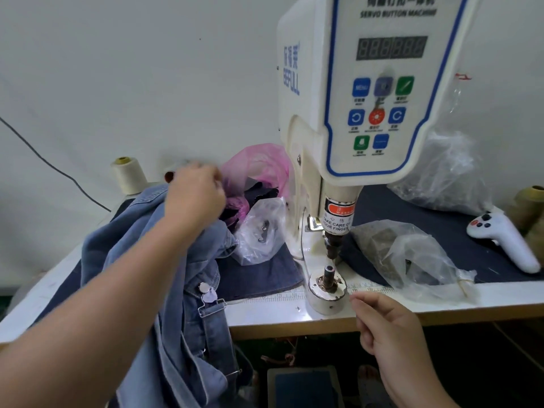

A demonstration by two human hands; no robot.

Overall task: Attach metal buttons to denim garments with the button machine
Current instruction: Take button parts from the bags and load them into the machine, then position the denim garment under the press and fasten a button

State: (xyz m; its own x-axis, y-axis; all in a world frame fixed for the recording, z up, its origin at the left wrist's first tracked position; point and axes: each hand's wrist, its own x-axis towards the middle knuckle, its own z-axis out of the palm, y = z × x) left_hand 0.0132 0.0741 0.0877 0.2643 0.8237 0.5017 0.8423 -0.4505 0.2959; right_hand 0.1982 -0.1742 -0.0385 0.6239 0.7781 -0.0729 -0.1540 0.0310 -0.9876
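A worker's left hand (pixel 195 195) grips the denim garment (pixel 164 260) heaped left of the button machine (pixel 353 113), while the loosely curled, empty right hand (pixel 388 328) hovers nearer its post (pixel 329 275).

A garment workshop: a servo button machine (pixel 368 113) stands on a white worktable (pixel 273 310) with a measuring tape along its front edge, thread cones (pixel 129 175) at the back left corner, denim garments (pixel 164 260) heaped beside it

even indoor light, machine lamp glare on table (pixel 294 312) (left hand (pixel 195 195) motion-blurred), wide-angle edge bending.
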